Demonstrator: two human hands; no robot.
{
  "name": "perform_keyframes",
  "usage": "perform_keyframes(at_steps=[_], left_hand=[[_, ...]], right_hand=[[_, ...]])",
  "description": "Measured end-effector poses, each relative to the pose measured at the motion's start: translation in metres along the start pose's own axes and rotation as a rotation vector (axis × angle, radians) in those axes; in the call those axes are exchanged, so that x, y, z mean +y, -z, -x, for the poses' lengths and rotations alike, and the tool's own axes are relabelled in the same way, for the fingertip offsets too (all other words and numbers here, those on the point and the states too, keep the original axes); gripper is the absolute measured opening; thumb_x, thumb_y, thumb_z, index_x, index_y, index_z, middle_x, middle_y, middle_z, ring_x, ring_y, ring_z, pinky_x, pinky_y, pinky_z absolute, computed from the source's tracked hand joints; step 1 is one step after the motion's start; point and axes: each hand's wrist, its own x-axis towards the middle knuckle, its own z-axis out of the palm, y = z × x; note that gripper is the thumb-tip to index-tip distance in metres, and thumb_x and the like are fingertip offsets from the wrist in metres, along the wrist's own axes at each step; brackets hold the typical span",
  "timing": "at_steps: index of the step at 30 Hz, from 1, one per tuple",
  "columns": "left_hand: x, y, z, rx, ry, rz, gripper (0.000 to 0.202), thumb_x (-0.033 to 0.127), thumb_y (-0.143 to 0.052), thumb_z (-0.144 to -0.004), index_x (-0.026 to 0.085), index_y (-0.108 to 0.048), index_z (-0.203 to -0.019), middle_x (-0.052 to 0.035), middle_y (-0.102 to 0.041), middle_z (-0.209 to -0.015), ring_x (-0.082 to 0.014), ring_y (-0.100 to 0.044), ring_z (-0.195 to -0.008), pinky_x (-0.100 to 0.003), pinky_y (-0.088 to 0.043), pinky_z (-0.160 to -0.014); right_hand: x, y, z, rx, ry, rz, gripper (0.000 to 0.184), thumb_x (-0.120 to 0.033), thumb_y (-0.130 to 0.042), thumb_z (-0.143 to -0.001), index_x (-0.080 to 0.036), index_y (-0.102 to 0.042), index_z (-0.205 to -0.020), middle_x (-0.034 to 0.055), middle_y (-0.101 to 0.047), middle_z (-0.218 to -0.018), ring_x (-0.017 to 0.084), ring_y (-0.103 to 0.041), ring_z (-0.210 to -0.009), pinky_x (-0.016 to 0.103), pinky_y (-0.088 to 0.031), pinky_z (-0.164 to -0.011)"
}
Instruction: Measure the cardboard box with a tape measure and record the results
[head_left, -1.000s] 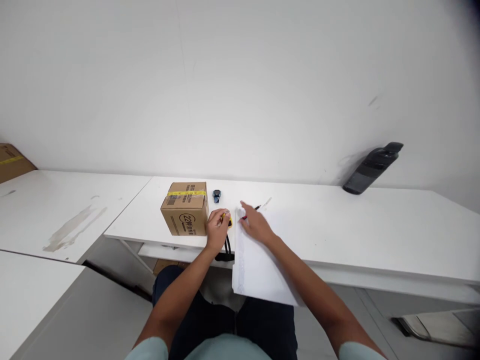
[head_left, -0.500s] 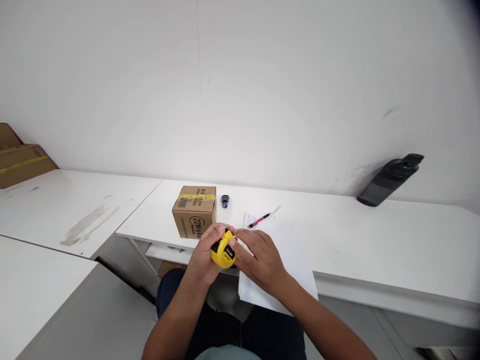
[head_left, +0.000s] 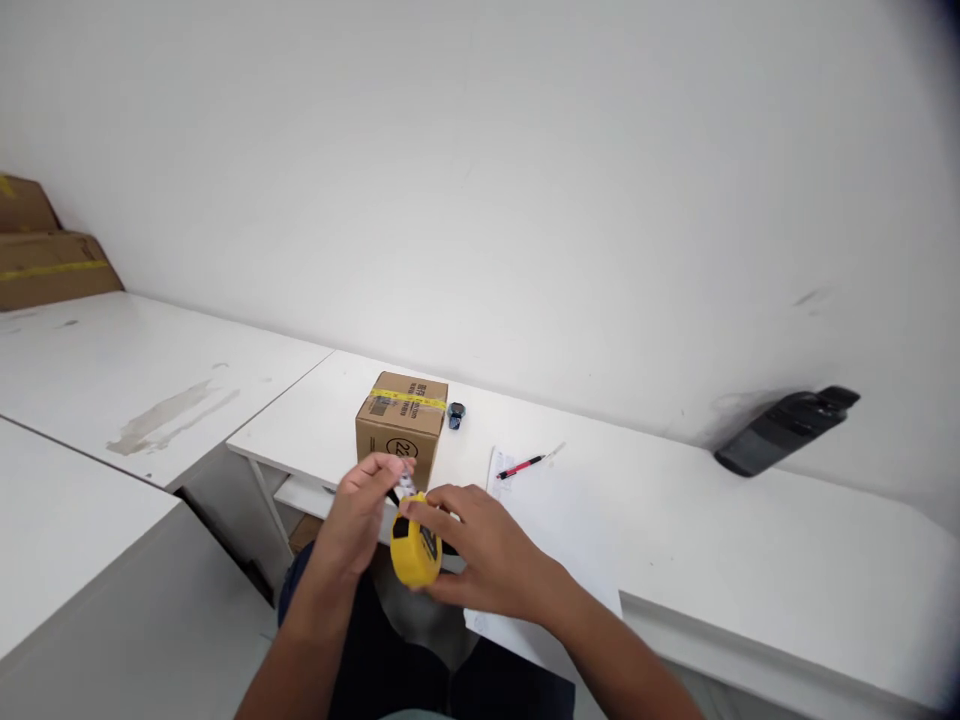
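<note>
A yellow and black tape measure [head_left: 415,552] is held above my lap, in front of the desk's front edge. My right hand [head_left: 480,550] grips its case from the right, thumb below and fingers over the top. My left hand [head_left: 360,505] is closed in a pinch at the short pale end of the tape [head_left: 406,483] that sticks out of the case. Just behind my hands stands a small taped cardboard box [head_left: 397,420], its lower front partly covered by my left fingers.
A dark wristwatch [head_left: 456,414] lies right of the box. A red and black pen [head_left: 520,467] rests on white paper sheets [head_left: 559,560] overhanging the desk edge. A black bottle [head_left: 784,432] stands by the wall at right. Larger cardboard boxes [head_left: 56,270] sit far left.
My left hand has moved from the tape measure's case to the tape's end, which is now drawn out a little. The right hand has turned the case. The view has tilted.
</note>
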Motion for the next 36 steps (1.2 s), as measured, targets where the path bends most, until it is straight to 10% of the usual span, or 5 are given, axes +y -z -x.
perform_keyframes(at_steps=[6,14,25,32,36], left_hand=[[0.029,0.055,-0.033,0.276,-0.229,0.063,0.026,0.029,-0.085,-0.061,0.019,-0.065,-0.074,0.0011,-0.067,-0.072,-0.0139,-0.061,-0.074,-0.026,-0.05,-0.075],[0.048,0.092,-0.052,-0.167,0.3,0.345,0.016,0.02,-0.066,-0.069,0.018,-0.051,-0.066,0.0005,-0.05,-0.062,-0.0156,-0.055,-0.064,-0.041,-0.056,-0.073],[0.024,0.033,-0.002,-0.285,-0.062,-0.383,0.024,0.044,-0.068,-0.083,0.02,-0.068,-0.078,-0.0048,-0.064,-0.075,-0.019,-0.057,-0.076,-0.028,-0.047,-0.074],[-0.009,-0.018,0.011,-0.551,0.237,-0.272,0.05,0.066,-0.058,-0.082,0.017,-0.067,-0.079,-0.0041,-0.06,-0.065,-0.0156,-0.055,-0.061,-0.028,-0.046,-0.064],[-0.01,-0.013,0.002,-0.563,0.332,-0.157,0.04,0.056,-0.072,-0.076,0.018,-0.061,-0.073,0.0053,-0.042,-0.052,-0.0095,-0.041,-0.049,-0.024,-0.042,-0.057]], right_hand=[[0.032,0.01,0.016,-0.191,-0.112,-0.843,0.081,-0.057,-0.073,-0.076,-0.029,-0.043,-0.145,0.0104,-0.057,-0.126,0.025,-0.058,-0.106,0.039,-0.047,-0.091],[0.054,-0.017,0.029,0.257,-0.444,-1.285,0.082,-0.075,-0.059,-0.072,-0.023,-0.051,-0.135,0.0084,-0.062,-0.094,0.022,-0.058,-0.072,0.041,-0.05,-0.075],[0.056,-0.012,0.026,0.392,-0.447,-1.451,0.067,-0.064,-0.065,-0.072,-0.02,-0.063,-0.122,0.0053,-0.061,-0.076,0.018,-0.053,-0.062,0.033,-0.045,-0.059],[0.037,-0.004,0.017,0.137,-0.346,-1.252,0.068,-0.069,-0.068,-0.074,-0.023,-0.063,-0.124,0.0051,-0.067,-0.084,0.021,-0.061,-0.073,0.036,-0.052,-0.069],[0.03,-0.007,0.021,0.335,-0.388,-1.165,0.058,-0.059,-0.082,-0.066,-0.023,-0.068,-0.11,0.005,-0.067,-0.092,0.022,-0.064,-0.08,0.036,-0.052,-0.073]])
